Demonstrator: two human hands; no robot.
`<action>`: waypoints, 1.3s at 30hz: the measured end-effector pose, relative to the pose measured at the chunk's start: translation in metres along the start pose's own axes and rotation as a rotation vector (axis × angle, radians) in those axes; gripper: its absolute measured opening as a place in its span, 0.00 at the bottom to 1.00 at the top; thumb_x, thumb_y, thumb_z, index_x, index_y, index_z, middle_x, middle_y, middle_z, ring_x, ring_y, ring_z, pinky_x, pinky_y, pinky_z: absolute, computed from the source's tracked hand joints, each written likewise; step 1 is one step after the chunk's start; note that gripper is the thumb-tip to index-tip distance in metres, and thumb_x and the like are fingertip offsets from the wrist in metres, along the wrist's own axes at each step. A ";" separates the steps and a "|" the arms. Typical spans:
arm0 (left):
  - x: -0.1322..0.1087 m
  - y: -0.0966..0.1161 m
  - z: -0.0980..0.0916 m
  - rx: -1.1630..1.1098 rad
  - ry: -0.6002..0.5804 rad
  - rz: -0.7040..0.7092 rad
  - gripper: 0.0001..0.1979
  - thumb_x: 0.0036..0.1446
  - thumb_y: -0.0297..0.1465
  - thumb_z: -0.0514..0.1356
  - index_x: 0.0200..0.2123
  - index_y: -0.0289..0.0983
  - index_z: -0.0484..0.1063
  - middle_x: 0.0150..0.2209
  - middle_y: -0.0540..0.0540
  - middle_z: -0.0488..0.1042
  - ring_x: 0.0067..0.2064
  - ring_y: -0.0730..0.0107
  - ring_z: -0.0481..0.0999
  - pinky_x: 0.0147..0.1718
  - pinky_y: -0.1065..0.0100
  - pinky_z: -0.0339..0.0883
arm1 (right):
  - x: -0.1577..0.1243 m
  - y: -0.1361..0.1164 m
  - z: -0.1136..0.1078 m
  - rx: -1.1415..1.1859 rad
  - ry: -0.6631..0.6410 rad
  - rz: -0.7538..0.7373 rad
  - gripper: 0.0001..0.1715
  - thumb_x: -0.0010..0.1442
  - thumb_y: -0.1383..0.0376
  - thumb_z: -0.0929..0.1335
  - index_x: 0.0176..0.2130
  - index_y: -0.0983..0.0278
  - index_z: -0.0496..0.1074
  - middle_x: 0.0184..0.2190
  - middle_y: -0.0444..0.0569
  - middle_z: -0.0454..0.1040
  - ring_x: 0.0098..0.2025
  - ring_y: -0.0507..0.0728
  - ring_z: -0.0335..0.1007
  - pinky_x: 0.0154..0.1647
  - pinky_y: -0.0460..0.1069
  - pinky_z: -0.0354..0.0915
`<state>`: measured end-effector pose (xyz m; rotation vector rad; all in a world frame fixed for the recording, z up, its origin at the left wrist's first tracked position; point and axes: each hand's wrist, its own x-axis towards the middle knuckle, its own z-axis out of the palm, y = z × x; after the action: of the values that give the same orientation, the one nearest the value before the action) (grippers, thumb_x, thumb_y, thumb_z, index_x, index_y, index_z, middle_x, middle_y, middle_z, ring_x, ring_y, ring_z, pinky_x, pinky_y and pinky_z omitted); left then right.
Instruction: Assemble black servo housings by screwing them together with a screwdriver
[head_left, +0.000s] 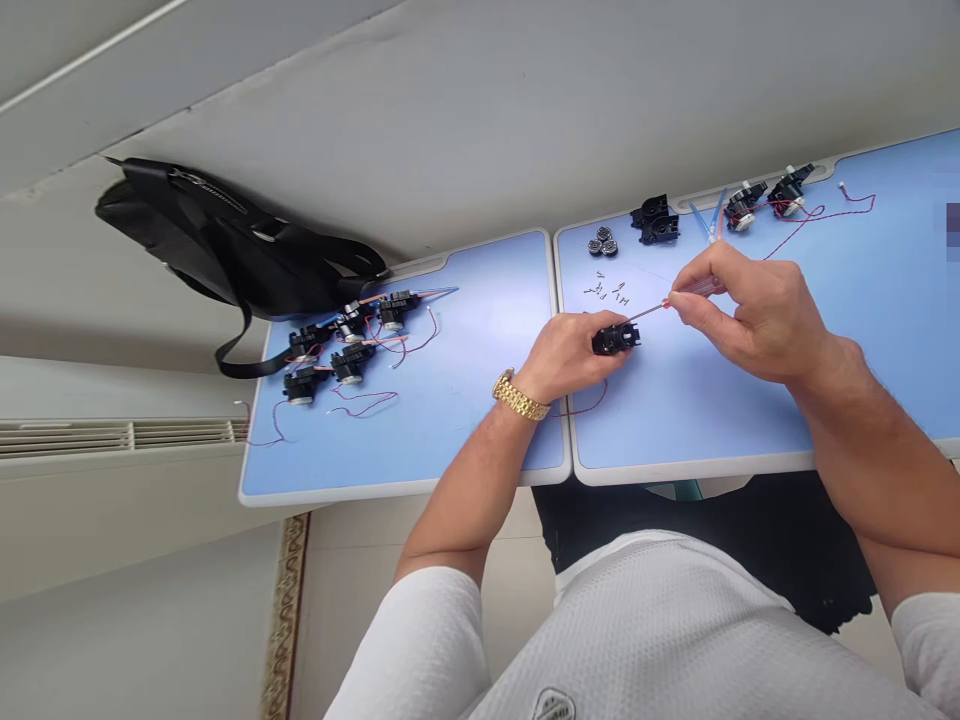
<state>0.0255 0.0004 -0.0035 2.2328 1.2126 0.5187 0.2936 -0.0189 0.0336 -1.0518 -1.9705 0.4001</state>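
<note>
My left hand, with a gold link wristwatch on its wrist, grips a small black plastic gear housing just above the blue desk. My right hand pinches a thin screwdriver with a clear and red handle. Its metal shaft reaches toward the housing, and the tip seems to meet it. Several tiny screws lie on the desk just above the housing. Fingers hide part of the housing.
Several wired black motor units sit on the left desk. On the right desk are small round motors, a black housing, blue tweezers, and more units with twisted red wire. A black bag lies beyond the desk.
</note>
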 end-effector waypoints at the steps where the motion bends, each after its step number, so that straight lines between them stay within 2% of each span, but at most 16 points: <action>1: 0.000 0.000 0.000 -0.001 -0.003 -0.002 0.13 0.64 0.35 0.70 0.51 0.41 0.88 0.38 0.48 0.89 0.36 0.65 0.84 0.40 0.64 0.75 | 0.000 0.002 0.000 -0.022 0.008 0.002 0.09 0.77 0.57 0.71 0.42 0.55 0.79 0.36 0.43 0.88 0.38 0.60 0.88 0.40 0.54 0.79; 6: 0.000 -0.001 0.000 -0.001 -0.017 -0.013 0.13 0.64 0.35 0.70 0.51 0.41 0.88 0.40 0.47 0.90 0.38 0.64 0.85 0.42 0.63 0.76 | 0.000 0.014 -0.003 -0.172 -0.014 0.053 0.25 0.77 0.43 0.73 0.34 0.55 0.76 0.25 0.42 0.81 0.26 0.57 0.77 0.27 0.53 0.65; 8: 0.000 -0.002 0.000 0.000 -0.013 -0.008 0.13 0.64 0.35 0.70 0.51 0.41 0.88 0.40 0.47 0.90 0.38 0.64 0.85 0.41 0.63 0.76 | 0.001 0.013 -0.004 -0.183 -0.030 0.071 0.27 0.78 0.42 0.71 0.33 0.55 0.75 0.21 0.41 0.77 0.22 0.55 0.72 0.25 0.53 0.62; 10: 0.000 -0.002 0.000 -0.001 -0.008 -0.002 0.13 0.64 0.35 0.70 0.51 0.41 0.88 0.39 0.48 0.90 0.37 0.65 0.85 0.41 0.64 0.76 | 0.002 0.010 -0.004 -0.142 -0.046 0.081 0.23 0.80 0.46 0.69 0.36 0.55 0.77 0.22 0.41 0.77 0.24 0.56 0.75 0.27 0.53 0.64; 13: 0.000 -0.001 -0.001 -0.004 -0.001 0.007 0.13 0.64 0.35 0.70 0.50 0.41 0.88 0.38 0.48 0.89 0.36 0.66 0.84 0.40 0.65 0.75 | 0.003 0.002 -0.003 -0.044 -0.049 0.071 0.13 0.78 0.52 0.69 0.46 0.56 0.78 0.34 0.44 0.86 0.35 0.60 0.86 0.35 0.53 0.73; 15: 0.000 0.000 -0.001 -0.004 0.000 0.007 0.12 0.64 0.34 0.70 0.50 0.41 0.88 0.37 0.48 0.89 0.36 0.66 0.84 0.39 0.65 0.75 | 0.002 -0.001 -0.001 -0.004 -0.045 0.062 0.10 0.77 0.55 0.69 0.47 0.56 0.78 0.39 0.46 0.88 0.41 0.62 0.89 0.39 0.54 0.76; 17: 0.000 0.000 0.000 0.000 -0.003 0.004 0.12 0.64 0.34 0.70 0.50 0.41 0.88 0.38 0.48 0.89 0.36 0.66 0.84 0.40 0.65 0.75 | 0.002 0.000 0.000 0.002 -0.048 0.065 0.09 0.77 0.55 0.69 0.45 0.55 0.77 0.38 0.46 0.88 0.40 0.61 0.88 0.39 0.54 0.77; 21: 0.000 -0.001 0.000 0.004 -0.016 0.000 0.13 0.65 0.35 0.70 0.51 0.41 0.88 0.39 0.47 0.90 0.37 0.65 0.85 0.41 0.64 0.76 | 0.000 0.008 -0.001 -0.111 -0.035 0.074 0.19 0.78 0.48 0.70 0.37 0.55 0.76 0.29 0.43 0.83 0.29 0.58 0.79 0.30 0.54 0.68; 25: 0.001 -0.003 0.001 0.010 -0.016 -0.007 0.13 0.64 0.35 0.70 0.50 0.41 0.88 0.40 0.47 0.90 0.37 0.64 0.85 0.42 0.63 0.76 | 0.000 0.012 -0.004 -0.230 -0.056 0.100 0.32 0.78 0.39 0.70 0.30 0.55 0.72 0.18 0.40 0.69 0.20 0.55 0.65 0.26 0.54 0.57; 27: 0.001 -0.003 0.000 0.006 -0.019 -0.013 0.13 0.64 0.35 0.70 0.51 0.41 0.88 0.39 0.47 0.90 0.37 0.64 0.85 0.42 0.63 0.76 | 0.001 0.010 -0.005 -0.214 -0.080 0.105 0.30 0.79 0.40 0.69 0.32 0.55 0.73 0.19 0.41 0.71 0.22 0.56 0.68 0.26 0.54 0.59; 30: 0.001 -0.002 0.000 -0.005 -0.016 -0.012 0.13 0.64 0.35 0.70 0.51 0.41 0.88 0.37 0.48 0.89 0.36 0.65 0.84 0.40 0.64 0.75 | 0.002 0.004 -0.004 -0.106 -0.090 0.090 0.17 0.79 0.48 0.69 0.45 0.56 0.79 0.34 0.45 0.86 0.35 0.60 0.85 0.34 0.54 0.71; 31: 0.001 -0.001 0.000 -0.008 -0.014 -0.009 0.13 0.64 0.34 0.70 0.51 0.41 0.88 0.36 0.48 0.88 0.36 0.66 0.84 0.40 0.64 0.75 | 0.002 0.002 -0.003 -0.069 -0.086 0.080 0.14 0.79 0.51 0.69 0.49 0.57 0.79 0.39 0.46 0.88 0.39 0.61 0.88 0.38 0.54 0.74; 33: 0.001 -0.001 0.000 -0.006 -0.007 -0.002 0.13 0.63 0.35 0.70 0.50 0.41 0.88 0.35 0.49 0.88 0.35 0.66 0.83 0.39 0.65 0.75 | 0.002 0.000 -0.002 -0.022 -0.076 0.064 0.11 0.78 0.55 0.69 0.51 0.56 0.78 0.42 0.47 0.89 0.44 0.62 0.89 0.41 0.54 0.78; 36: 0.001 -0.001 0.000 0.003 -0.002 0.007 0.13 0.64 0.34 0.70 0.50 0.41 0.88 0.36 0.48 0.88 0.35 0.65 0.84 0.39 0.64 0.75 | 0.001 0.002 -0.002 -0.038 -0.063 0.066 0.12 0.78 0.53 0.69 0.45 0.55 0.78 0.39 0.46 0.88 0.41 0.61 0.89 0.40 0.55 0.78; 39: 0.001 -0.002 0.001 0.003 -0.014 0.003 0.13 0.64 0.34 0.70 0.51 0.41 0.88 0.38 0.48 0.90 0.37 0.65 0.85 0.41 0.64 0.76 | 0.000 0.008 -0.005 -0.143 -0.066 0.075 0.21 0.78 0.45 0.70 0.38 0.55 0.77 0.31 0.45 0.86 0.30 0.59 0.81 0.32 0.54 0.71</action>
<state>0.0253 0.0016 -0.0055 2.2378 1.2034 0.5020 0.3017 -0.0143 0.0314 -1.2189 -2.0470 0.3424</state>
